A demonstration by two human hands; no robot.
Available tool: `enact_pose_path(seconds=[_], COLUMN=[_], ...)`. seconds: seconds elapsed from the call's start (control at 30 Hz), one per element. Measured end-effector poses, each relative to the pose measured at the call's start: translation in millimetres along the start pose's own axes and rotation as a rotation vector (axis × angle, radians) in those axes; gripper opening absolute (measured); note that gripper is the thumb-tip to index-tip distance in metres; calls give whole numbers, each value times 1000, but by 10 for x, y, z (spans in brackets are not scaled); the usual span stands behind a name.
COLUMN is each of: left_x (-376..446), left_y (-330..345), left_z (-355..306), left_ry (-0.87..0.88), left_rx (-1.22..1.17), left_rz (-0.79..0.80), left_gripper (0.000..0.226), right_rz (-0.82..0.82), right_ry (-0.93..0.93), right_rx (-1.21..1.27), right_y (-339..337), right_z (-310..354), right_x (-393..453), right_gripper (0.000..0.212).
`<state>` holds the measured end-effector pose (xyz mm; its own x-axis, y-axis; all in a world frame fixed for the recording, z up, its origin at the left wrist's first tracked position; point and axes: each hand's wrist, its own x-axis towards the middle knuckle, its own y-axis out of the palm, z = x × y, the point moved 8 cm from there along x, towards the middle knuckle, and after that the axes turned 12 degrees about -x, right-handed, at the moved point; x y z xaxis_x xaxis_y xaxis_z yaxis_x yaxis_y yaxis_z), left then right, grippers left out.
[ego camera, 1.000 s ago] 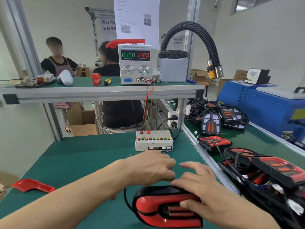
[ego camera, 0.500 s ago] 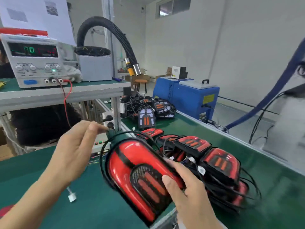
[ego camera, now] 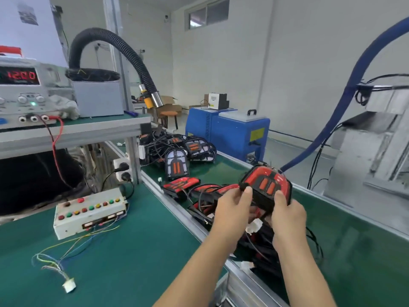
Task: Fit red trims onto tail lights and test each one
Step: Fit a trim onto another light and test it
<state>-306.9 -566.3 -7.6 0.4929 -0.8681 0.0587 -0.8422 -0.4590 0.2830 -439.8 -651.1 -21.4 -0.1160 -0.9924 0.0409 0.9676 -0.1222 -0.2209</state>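
Observation:
A tail light [ego camera: 266, 185] with a red trim and two orange bars in a black centre is held above the green conveyor belt [ego camera: 345, 235]. My left hand [ego camera: 232, 207] pinches its near left edge and my right hand [ego camera: 287, 214] grips its near right edge. Beneath it lies a pile of red-trimmed tail lights [ego camera: 199, 191] with black cables. Farther back a white-faced tail light [ego camera: 176, 165] stands upright. The test box [ego camera: 88, 212] with coloured buttons sits on the bench, its loose wires ending in a white connector [ego camera: 69, 285].
The power supply [ego camera: 24, 94] reading 12.00 stands on the raised shelf at left, beside a grey box with a black extraction hose [ego camera: 124, 54]. A blue machine [ego camera: 228, 131] stands beyond the belt. A thick blue hose [ego camera: 345, 94] arcs at right. An aluminium rail [ego camera: 177, 209] separates bench and belt.
The tail light has been carried from the bench to the right over the belt's pile, and my left hand has taken hold of it. The view has swung right.

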Motion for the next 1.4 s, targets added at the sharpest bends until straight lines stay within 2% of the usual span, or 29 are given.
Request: enact_pose_path(seconds=[0.1, 0.27, 0.4, 0.5, 0.63, 0.77, 1.0, 1.23, 1.4], left_x=[157, 216, 213, 178, 128, 42, -93, -161, -168], left_y=[19, -18, -90, -109, -138, -227, -403, -405, -336], left_z=[124, 384, 439, 412, 391, 395, 434, 488, 488], left_ry=[-53, -176, -184, -161, -153, -127, -105, -115, -98], left_rx=[67, 62, -3, -15, -13, 4, 12, 29, 92], left_rz=[-102, -38, -50, -62, -94, -105, -108, -94, -73], left_gripper=[31, 20, 12, 35, 40, 46, 41, 30, 21], right_rz=[25, 72, 53, 37, 46, 86, 100, 90, 92], right_ry=[11, -86, -205, -254, -263, -275, -276, -358, -395], right_rx=[-80, -317, -574, -679, -756, -885, -928, -931, -929], right_y=[4, 15, -60, -116, -184, -237, -313, -421, -504], right_z=[-101, -82, 35, 72, 25, 21, -18, 15, 10], right_x=[129, 157, 142, 130, 99, 86, 138, 81, 25], right_gripper=[39, 51, 59, 59, 57, 66, 72, 48, 58])
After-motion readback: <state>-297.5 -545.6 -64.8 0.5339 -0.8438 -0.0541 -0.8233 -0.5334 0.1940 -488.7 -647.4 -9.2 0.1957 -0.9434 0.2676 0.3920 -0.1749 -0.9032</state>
